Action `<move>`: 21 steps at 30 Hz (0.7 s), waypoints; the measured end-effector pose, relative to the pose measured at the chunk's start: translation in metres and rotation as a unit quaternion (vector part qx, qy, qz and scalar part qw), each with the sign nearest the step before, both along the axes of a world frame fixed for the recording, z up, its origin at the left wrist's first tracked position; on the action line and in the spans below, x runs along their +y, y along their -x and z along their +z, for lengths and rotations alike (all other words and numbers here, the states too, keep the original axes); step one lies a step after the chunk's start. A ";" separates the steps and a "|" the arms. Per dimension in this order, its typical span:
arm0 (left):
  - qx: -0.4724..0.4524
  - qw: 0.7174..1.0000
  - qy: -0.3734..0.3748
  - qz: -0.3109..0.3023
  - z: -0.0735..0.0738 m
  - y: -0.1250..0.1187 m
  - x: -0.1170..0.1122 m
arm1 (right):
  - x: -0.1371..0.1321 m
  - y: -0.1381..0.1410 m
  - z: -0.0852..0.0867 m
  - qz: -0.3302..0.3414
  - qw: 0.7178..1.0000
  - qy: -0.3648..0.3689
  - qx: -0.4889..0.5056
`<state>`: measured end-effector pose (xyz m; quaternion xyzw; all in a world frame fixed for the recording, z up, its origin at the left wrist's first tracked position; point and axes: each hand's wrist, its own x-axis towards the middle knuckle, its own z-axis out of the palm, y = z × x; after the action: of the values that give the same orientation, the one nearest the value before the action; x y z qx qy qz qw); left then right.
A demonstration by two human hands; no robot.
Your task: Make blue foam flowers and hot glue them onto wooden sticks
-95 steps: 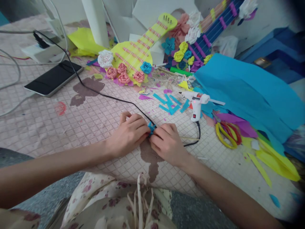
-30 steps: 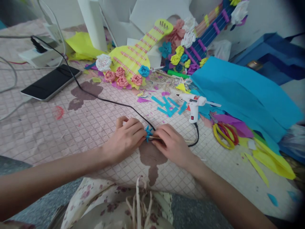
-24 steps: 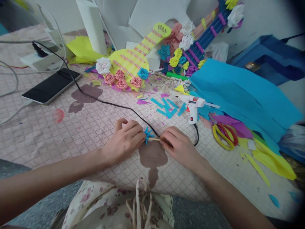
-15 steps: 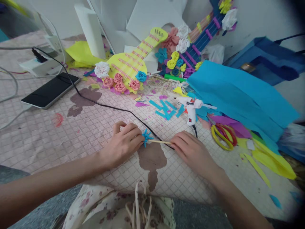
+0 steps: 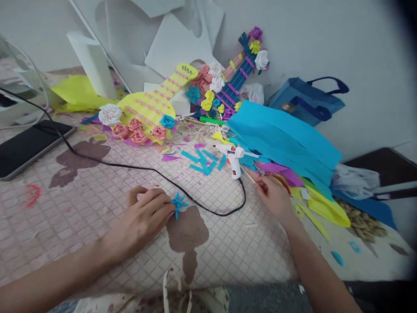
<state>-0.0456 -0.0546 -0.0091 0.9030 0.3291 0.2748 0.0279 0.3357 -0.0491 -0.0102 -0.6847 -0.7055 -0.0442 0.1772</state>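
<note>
My left hand rests on the table at left of centre, its fingers closed on a small blue paper flower with thin pointed petals. Off to the right, my right hand pinches a thin wooden stick, which points up and left behind the glue gun's handle. The white glue gun stands just left of that hand, its black cord looping across the table between my hands. Behind my right hand the scissors are mostly hidden. Several blue paper strips lie left of the glue gun.
A yellow paper guitar with paper roses leans at the back, beside a dark blue one. Large blue sheets spread at right, with yellow scraps in front. A phone lies far left; a blue bag stands behind.
My right hand has moved right and away from the flower with the stick, over to the glue gun and scissors. My left hand keeps the flower. The view has turned right.
</note>
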 end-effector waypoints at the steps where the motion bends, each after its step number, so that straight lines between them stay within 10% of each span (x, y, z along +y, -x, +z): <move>1: 0.003 1.000 -0.002 -0.005 0.000 0.001 0.000 | 0.004 0.004 0.002 0.006 1.000 -0.006 -0.008; 14: 0.043 0.998 -0.029 -0.024 0.001 0.005 -0.002 | 0.072 0.056 0.002 0.066 0.981 0.026 0.180; 21: 0.046 0.996 -0.071 -0.019 0.001 0.005 -0.002 | 0.051 0.062 0.012 0.051 0.956 0.033 0.286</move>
<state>-0.0507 -0.0566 -0.0080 0.9204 0.2927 0.2552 -0.0458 0.2739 0.0014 0.0019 -0.6372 -0.6603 0.1861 0.3512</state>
